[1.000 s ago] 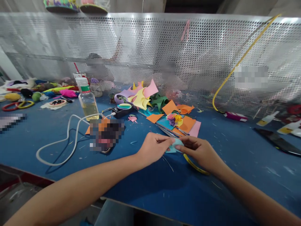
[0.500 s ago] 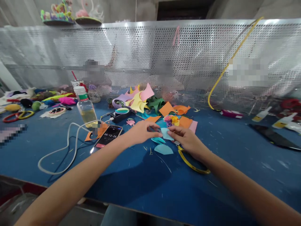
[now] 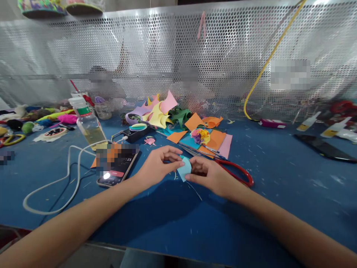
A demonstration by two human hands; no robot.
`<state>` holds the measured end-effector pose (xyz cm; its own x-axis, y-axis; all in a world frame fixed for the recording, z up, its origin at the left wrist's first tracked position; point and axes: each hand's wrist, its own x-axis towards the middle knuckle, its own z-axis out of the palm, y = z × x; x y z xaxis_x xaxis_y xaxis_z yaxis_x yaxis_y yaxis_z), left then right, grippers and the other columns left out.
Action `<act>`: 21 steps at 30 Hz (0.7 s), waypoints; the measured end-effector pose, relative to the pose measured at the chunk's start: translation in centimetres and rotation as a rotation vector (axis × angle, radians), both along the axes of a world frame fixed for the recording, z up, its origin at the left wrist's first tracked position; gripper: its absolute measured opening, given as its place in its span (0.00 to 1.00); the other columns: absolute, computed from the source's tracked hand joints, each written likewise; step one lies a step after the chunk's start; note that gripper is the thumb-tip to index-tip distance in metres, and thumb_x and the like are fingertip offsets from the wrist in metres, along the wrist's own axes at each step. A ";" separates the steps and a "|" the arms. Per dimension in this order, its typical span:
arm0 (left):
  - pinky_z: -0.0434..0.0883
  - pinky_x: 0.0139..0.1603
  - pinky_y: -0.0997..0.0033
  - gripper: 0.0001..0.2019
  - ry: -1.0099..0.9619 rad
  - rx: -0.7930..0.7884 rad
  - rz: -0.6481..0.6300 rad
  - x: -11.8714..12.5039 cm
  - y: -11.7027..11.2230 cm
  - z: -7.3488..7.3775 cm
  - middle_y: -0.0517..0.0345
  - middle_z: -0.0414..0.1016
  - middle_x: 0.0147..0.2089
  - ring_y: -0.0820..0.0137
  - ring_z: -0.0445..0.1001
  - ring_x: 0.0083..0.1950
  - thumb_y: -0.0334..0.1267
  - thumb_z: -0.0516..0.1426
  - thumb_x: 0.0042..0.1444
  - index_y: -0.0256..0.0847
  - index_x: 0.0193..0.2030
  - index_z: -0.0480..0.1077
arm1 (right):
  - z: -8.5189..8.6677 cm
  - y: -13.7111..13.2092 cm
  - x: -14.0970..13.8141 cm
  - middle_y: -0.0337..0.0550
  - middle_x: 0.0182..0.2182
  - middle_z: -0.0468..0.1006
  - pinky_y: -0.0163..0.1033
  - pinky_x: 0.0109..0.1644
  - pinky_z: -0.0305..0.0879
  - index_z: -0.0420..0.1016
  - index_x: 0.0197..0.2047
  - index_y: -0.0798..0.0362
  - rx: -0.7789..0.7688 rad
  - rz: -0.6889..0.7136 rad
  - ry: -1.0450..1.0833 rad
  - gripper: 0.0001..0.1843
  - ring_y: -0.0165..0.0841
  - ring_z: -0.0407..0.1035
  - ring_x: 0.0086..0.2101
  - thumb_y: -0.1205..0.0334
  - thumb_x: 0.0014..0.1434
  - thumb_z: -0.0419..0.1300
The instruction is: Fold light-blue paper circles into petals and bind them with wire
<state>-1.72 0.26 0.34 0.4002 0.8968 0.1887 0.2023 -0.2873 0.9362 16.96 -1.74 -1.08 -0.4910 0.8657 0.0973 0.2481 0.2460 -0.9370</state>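
A light blue piece of paper (image 3: 184, 169) is held between my two hands above the blue table, its lower edge tilted down. The thumb and fingers of my left hand (image 3: 157, 167) pinch its left side. My right hand (image 3: 213, 175) is closed on its right edge, thumb below and fingers curled. Just beyond my right hand lie scissors with red handles (image 3: 245, 175), their blades pointing away to the left. A small bunch of purple, pink and yellow curled paper (image 3: 201, 136) rests on orange and blue paper sheets (image 3: 217, 139) behind my hands.
A lit phone (image 3: 119, 167), a white cable (image 3: 23, 203) and a bottle of yellowish liquid (image 3: 92, 130) stand or lie to the left. Colored paper offcuts (image 3: 157, 113) are heaped at the back. A black tablet-like slab (image 3: 323, 147) and glue bottles (image 3: 308, 122) are at the right.
The view has tilted downward. The hands hold the blue paper lower and nearer. The yellow-handled tool and blue pieces seen by the hands earlier are out of sight; red-handled scissors now show.
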 end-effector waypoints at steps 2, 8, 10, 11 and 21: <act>0.71 0.35 0.72 0.09 0.091 0.174 0.041 -0.3 -0.2 0.0 0.54 0.75 0.33 0.72 0.73 0.34 0.40 0.58 0.51 0.36 0.36 0.70 | -0.1 -0.4 0.0 0.41 0.33 0.73 0.39 0.40 0.66 0.67 0.38 0.53 0.163 -0.053 -0.127 0.11 0.31 0.69 0.34 0.55 0.55 0.58; 0.66 0.47 0.69 0.11 0.597 0.730 -0.493 -1.6 -1.5 -0.2 0.52 0.77 0.41 0.68 0.72 0.44 0.32 0.49 0.59 0.40 0.41 0.72 | 0.4 0.1 1.5 0.43 0.38 0.73 0.39 0.44 0.63 0.70 0.39 0.52 0.663 0.182 -0.544 0.09 0.33 0.67 0.40 0.70 0.60 0.50; 0.67 0.44 0.72 0.10 0.648 0.672 -0.588 -1.5 -1.6 -0.5 0.53 0.77 0.40 0.69 0.73 0.42 0.31 0.49 0.59 0.39 0.40 0.72 | 0.8 0.0 1.8 0.43 0.37 0.74 0.39 0.43 0.63 0.71 0.39 0.51 0.627 0.259 -0.690 0.10 0.33 0.68 0.39 0.71 0.59 0.50; 0.67 0.43 0.74 0.09 0.640 0.604 -0.598 -1.4 -1.5 -0.7 0.54 0.77 0.39 0.70 0.73 0.41 0.32 0.51 0.58 0.39 0.39 0.72 | 1.0 -0.1 1.9 0.43 0.36 0.74 0.38 0.42 0.63 0.71 0.39 0.52 0.594 0.275 -0.739 0.09 0.34 0.68 0.38 0.69 0.59 0.51; 0.66 0.45 0.76 0.06 0.601 0.402 -0.571 -1.0 -0.9 -0.8 0.55 0.76 0.40 0.71 0.73 0.42 0.35 0.55 0.56 0.39 0.37 0.73 | 0.9 -1.4 1.0 0.42 0.36 0.73 0.38 0.41 0.65 0.73 0.39 0.51 0.384 0.265 -0.704 0.13 0.34 0.69 0.37 0.52 0.55 0.58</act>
